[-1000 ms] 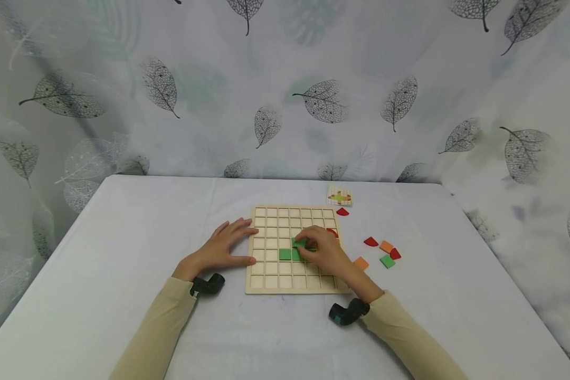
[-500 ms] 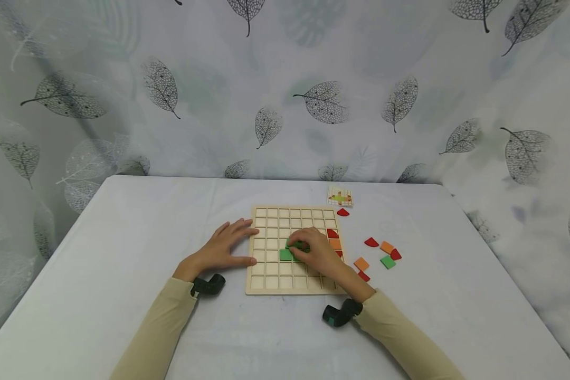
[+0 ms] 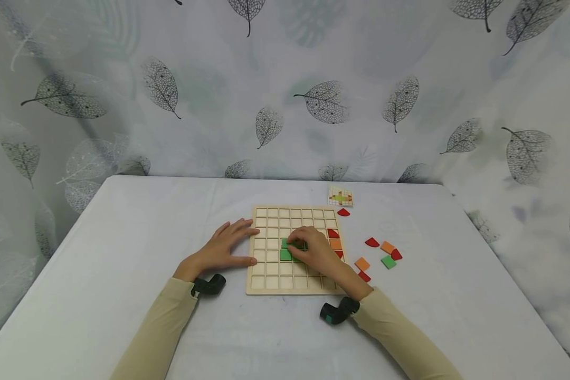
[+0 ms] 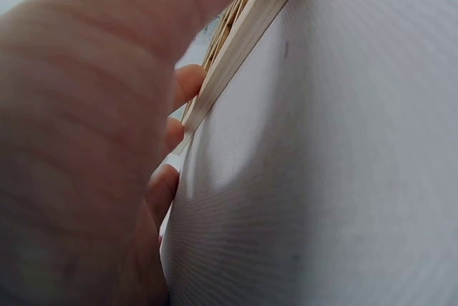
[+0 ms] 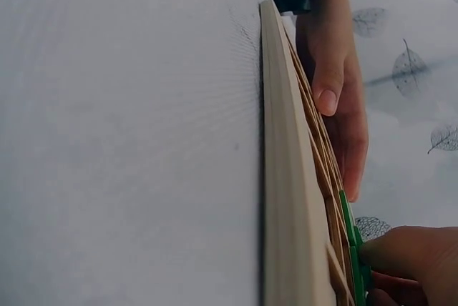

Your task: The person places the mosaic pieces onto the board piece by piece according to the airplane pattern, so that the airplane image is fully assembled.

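Note:
A wooden grid board (image 3: 265, 285) lies on the table. My left hand (image 3: 217, 250) has its thumb and fingers spread against the board's left edge; in the left wrist view the fingertips (image 4: 189, 81) touch that edge. Over the middle of the board, my right hand (image 3: 315, 250) pinches a green square tile (image 3: 284, 243), low in the grid. Just below it sits another green square tile (image 3: 285, 255), and more green is partly hidden by the fingers. A red quarter-round tile (image 3: 332, 233), an orange square tile (image 3: 335, 244) and another red piece fill cells at the right.
Right of the board lie loose tiles: an orange square (image 3: 362, 264), a green square (image 3: 388, 262) and several red quarter-rounds (image 3: 372, 242). Beyond the board's far right corner is a small pattern card (image 3: 340, 196), with a red piece (image 3: 343, 212) before it.
My right hand has moved left over the board with the green tile, which now lies lower, above the other green square. Red and orange tiles at the right came into view. My left hand stays put.

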`<state>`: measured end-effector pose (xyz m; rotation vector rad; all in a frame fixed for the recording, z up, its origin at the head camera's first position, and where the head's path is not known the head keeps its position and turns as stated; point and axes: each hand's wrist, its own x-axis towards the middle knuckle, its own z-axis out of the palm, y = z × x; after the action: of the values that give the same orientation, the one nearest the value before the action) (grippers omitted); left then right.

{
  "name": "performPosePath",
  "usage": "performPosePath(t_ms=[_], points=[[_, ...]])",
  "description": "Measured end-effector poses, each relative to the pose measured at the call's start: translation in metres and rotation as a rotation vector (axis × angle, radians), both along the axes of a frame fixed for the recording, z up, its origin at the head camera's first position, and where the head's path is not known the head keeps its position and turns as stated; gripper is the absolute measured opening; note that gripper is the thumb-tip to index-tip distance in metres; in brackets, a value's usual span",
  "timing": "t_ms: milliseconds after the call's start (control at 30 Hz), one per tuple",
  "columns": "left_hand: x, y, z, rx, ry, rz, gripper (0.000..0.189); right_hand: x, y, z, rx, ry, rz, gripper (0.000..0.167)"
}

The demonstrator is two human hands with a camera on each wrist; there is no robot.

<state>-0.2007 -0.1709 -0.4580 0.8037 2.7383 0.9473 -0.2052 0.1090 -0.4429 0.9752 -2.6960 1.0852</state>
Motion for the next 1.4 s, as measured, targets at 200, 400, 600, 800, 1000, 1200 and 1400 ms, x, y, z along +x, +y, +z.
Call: performPosePath(t_ms=[200, 400, 600, 800, 1000, 1200, 1400], points=[[-0.001, 0.002, 0.001, -0.004, -0.001, 0.0, 0.072, 0.0, 0.0, 0.002, 0.007, -0.006, -0.001, 0.007], [-0.001, 0.004, 0.0, -0.002, 0.001, 0.0, 0.072, 0.003, 0.0, 0.005, 0.021, -0.039, -0.017, 0.01], [-0.001, 0.004, -0.001, -0.01, 0.007, 0.0, 0.071, 0.003, 0.001, 0.003, 0.03, -0.033, -0.012, 0.011], [-0.002, 0.005, -0.001, -0.01, 0.003, -0.008, 0.072, 0.004, 0.004, 0.001, 0.011, -0.013, -0.001, 0.011], [-0.001, 0.005, 0.001, -0.008, 0.012, -0.005, 0.072, 0.004, 0.008, 0.002, -0.044, -0.015, -0.002, 0.015], [-0.001, 0.004, 0.001, -0.004, 0.033, -0.012, 0.072, 0.005, 0.013, 0.003, -0.06, -0.037, -0.021, 0.015], [0.001, 0.001, 0.001, 0.02, 0.049, -0.023, 0.071, 0.007, 0.02, 0.004, -0.078, -0.049, -0.025, 0.015]])
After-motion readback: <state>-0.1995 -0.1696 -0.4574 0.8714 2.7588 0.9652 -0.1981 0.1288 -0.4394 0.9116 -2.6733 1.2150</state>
